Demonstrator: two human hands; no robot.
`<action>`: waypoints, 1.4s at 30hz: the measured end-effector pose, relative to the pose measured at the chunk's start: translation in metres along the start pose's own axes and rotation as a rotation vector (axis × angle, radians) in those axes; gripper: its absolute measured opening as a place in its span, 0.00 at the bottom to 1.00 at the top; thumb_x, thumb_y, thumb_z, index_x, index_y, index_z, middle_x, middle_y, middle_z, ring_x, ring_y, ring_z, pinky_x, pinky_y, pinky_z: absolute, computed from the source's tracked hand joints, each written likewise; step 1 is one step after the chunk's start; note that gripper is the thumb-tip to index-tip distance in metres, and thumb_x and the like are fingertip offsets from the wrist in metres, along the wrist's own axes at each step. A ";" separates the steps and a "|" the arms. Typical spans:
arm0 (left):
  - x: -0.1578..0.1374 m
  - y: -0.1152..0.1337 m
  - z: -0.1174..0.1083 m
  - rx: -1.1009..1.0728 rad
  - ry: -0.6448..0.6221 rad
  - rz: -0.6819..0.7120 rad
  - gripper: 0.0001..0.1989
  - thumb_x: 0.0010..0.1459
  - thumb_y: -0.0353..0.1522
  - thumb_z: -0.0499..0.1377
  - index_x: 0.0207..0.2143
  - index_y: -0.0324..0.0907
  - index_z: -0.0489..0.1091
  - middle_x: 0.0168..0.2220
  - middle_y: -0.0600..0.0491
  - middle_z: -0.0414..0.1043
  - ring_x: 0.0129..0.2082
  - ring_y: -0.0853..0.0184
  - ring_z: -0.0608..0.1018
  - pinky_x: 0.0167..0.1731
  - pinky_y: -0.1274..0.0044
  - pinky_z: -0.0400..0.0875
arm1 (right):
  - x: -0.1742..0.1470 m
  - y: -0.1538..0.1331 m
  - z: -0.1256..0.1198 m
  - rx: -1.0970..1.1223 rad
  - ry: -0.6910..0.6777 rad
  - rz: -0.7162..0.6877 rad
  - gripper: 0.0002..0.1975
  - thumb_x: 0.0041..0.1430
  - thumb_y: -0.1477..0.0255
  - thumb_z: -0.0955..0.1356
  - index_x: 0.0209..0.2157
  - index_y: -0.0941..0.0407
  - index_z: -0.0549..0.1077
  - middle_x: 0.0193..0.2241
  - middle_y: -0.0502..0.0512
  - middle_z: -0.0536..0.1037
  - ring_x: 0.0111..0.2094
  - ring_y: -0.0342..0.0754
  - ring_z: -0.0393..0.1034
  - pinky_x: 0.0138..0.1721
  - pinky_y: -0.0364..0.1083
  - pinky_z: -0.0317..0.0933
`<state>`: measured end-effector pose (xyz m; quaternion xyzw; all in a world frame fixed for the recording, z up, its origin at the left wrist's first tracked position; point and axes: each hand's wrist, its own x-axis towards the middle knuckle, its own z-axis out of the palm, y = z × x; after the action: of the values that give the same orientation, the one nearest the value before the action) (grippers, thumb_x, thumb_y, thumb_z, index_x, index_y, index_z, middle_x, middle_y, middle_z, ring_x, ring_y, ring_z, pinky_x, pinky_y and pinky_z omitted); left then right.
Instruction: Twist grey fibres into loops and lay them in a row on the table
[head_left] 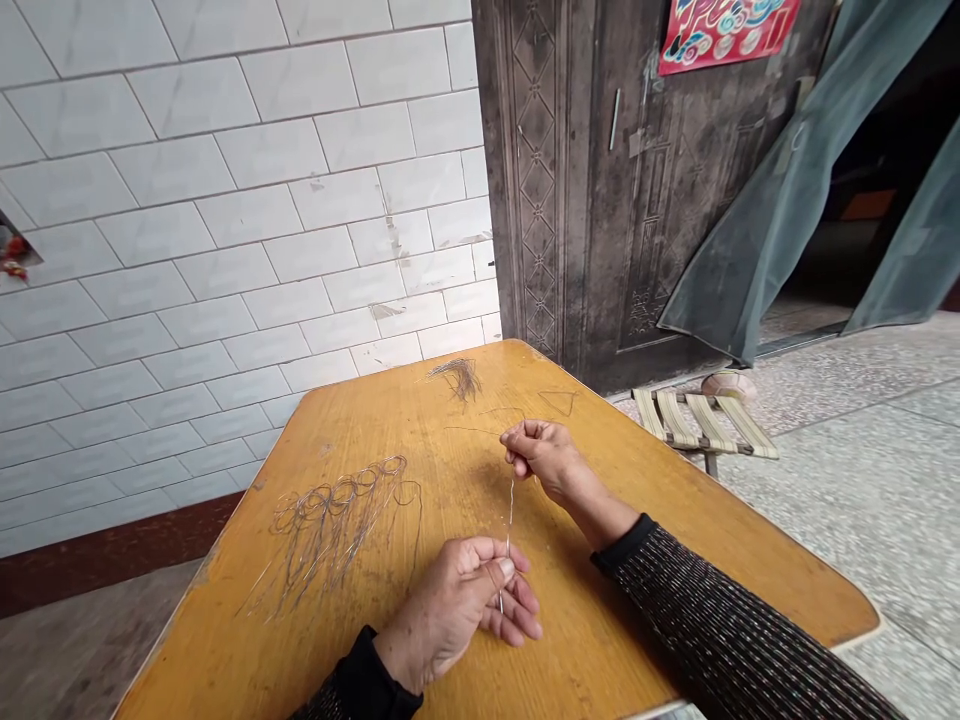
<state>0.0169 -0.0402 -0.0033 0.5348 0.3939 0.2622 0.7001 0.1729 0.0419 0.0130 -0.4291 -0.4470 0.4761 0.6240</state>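
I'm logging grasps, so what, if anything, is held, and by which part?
A thin wire: the left hand has its grip near the lower end, the right hand farther up.

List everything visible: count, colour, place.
held wire: count unclear, silver, between hands
looped wires: several, grey, table's left
wire bundle: 1, grey, table's back
bent wire: 1, dark, table's right
table: 1, tan, centre
wall: 1, white, left
skirting: 1, maroon, left
door: 1, brown, back
poster: 1, red, door
curtains: 2, green, right
stool: 1, beige, right
round object: 1, pinkish, behind stool
unclear item: 1, red, left
floor: 1, grey, right
left hand: 1, black-cuffed, front
right hand: 1, black-cuffed, centre
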 end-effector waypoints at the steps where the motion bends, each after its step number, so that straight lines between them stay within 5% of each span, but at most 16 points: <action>1: -0.001 0.000 0.001 0.004 -0.017 -0.010 0.15 0.49 0.39 0.57 0.33 0.36 0.64 0.24 0.52 0.70 0.20 0.71 0.75 0.19 0.82 0.63 | 0.001 0.000 -0.001 -0.001 0.004 0.004 0.08 0.39 0.70 0.67 0.15 0.57 0.63 0.09 0.45 0.65 0.08 0.35 0.54 0.11 0.37 0.50; 36: -0.007 0.012 -0.009 0.067 -0.233 -0.102 0.11 0.54 0.36 0.53 0.32 0.36 0.66 0.21 0.51 0.71 0.16 0.72 0.74 0.15 0.84 0.61 | 0.006 0.000 -0.005 0.030 0.056 0.022 0.08 0.40 0.75 0.67 0.15 0.58 0.64 0.09 0.45 0.66 0.08 0.34 0.54 0.10 0.36 0.50; 42: -0.005 0.013 -0.016 0.035 -0.175 -0.100 0.11 0.52 0.36 0.55 0.32 0.35 0.66 0.20 0.51 0.71 0.15 0.72 0.73 0.15 0.83 0.62 | 0.008 -0.003 -0.011 0.050 0.001 0.047 0.10 0.42 0.72 0.69 0.15 0.59 0.65 0.10 0.46 0.67 0.09 0.34 0.56 0.11 0.35 0.51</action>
<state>0.0016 -0.0319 0.0085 0.5472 0.3621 0.1722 0.7347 0.1850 0.0477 0.0149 -0.4239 -0.4243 0.5016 0.6235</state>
